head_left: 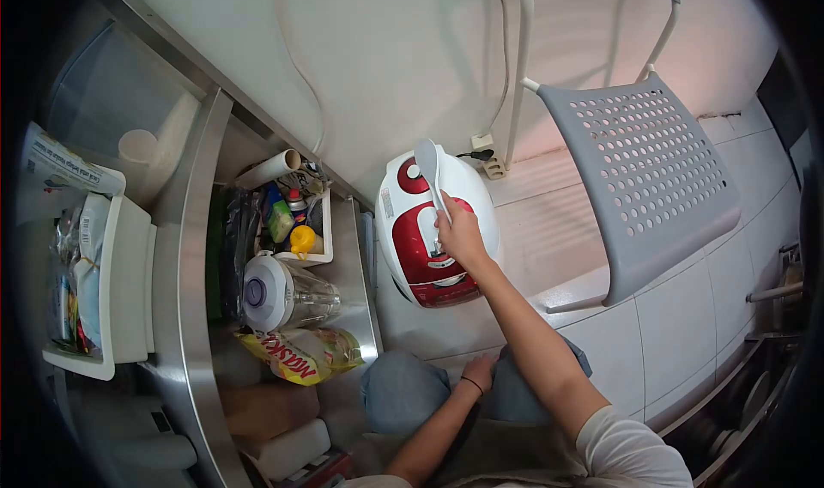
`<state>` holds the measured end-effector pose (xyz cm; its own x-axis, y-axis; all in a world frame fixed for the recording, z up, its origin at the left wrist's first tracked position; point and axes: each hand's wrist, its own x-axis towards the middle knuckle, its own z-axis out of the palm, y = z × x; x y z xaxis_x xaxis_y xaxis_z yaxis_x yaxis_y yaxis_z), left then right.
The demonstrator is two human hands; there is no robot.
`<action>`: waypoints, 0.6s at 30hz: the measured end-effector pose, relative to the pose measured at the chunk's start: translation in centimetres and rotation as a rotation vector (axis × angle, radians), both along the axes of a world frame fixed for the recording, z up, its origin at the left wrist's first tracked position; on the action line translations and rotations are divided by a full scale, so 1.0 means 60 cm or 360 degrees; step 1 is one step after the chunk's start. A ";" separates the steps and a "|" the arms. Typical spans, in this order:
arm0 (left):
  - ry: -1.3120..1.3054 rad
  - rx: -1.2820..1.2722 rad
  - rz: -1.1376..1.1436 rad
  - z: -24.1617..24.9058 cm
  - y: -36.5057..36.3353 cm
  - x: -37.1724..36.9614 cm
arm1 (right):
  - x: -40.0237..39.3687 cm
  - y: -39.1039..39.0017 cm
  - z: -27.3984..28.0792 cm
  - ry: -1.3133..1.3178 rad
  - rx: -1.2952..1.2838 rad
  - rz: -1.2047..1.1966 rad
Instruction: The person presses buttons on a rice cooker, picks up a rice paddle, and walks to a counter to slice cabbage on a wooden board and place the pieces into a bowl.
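In the head view, the right hand has its fingers closed around the handle of a white rice paddle, whose blade points toward twelve o'clock above the red-and-white rice cooker standing on the tiled floor. The left hand rests loosely curled on the knee, holding nothing. At three o'clock of the cooker stands a grey perforated chair; at nine o'clock, an open cupboard shelf carries a blender jar. The lid looks shut, so the paddle seems just lifted clear; the following move likely needs the free hand on the latch.
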<state>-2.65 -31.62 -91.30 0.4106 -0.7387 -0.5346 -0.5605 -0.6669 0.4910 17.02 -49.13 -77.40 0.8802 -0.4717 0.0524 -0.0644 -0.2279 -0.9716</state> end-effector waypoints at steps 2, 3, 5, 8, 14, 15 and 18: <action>0.0085 0.0037 0.0083 0.026 -0.008 0.005 | -0.002 -0.001 0.006 0.0034 0.0094 0.0025; 0.0086 0.0035 0.0084 0.025 -0.009 0.005 | 0.001 -0.001 0.000 0.0025 0.0072 0.0011; 0.0100 -0.0002 0.0128 0.022 -0.007 0.003 | 0.004 0.000 -0.007 0.0015 0.0054 -0.0002; 0.0151 0.0237 0.0019 -0.004 -0.005 0.005 | 0.004 0.001 -0.003 0.0030 0.0024 -0.0013; 0.0173 0.0262 -0.0025 0.007 -0.010 0.006 | 0.005 -0.004 -0.015 -0.0002 0.0025 0.0002; 0.0172 0.0265 -0.0022 0.014 -0.012 0.007 | 0.006 -0.005 -0.018 -0.0005 0.0000 0.0007; 0.0346 0.0203 0.0117 0.035 -0.016 0.011 | 0.003 -0.009 -0.016 -0.0009 -0.0020 0.0017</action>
